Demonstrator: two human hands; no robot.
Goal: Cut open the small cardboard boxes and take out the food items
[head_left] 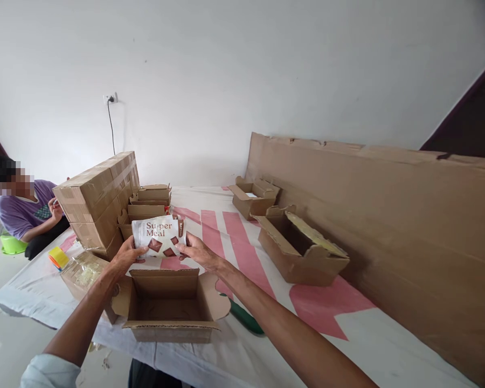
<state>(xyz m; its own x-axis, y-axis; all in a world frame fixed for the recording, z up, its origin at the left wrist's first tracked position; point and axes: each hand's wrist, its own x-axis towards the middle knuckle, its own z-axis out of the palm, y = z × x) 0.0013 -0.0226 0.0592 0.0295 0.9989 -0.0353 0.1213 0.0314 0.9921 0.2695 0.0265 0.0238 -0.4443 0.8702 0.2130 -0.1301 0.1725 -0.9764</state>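
A white food pouch (158,237) printed "Su-per Meal", with brown square pieces pictured on it, is held up in front of me. My left hand (127,253) grips its left edge, thumb on the front. On the opposite edge my right hand (196,251) pinches it the same way. Below and nearer to me stands an open cardboard box (170,333), its flaps folded out and its visible inside bare. Behind the pouch are further open cardboard boxes (149,209), partly hidden by it.
Taped boxes (101,183) are stacked at left, near a seated person (36,207). A tape roll (59,258) and a taped box (84,272) lie closer. Two open boxes (299,253) (254,196) stand right, before a large cardboard sheet (372,215). A dark green object (246,318) lies under my right forearm.
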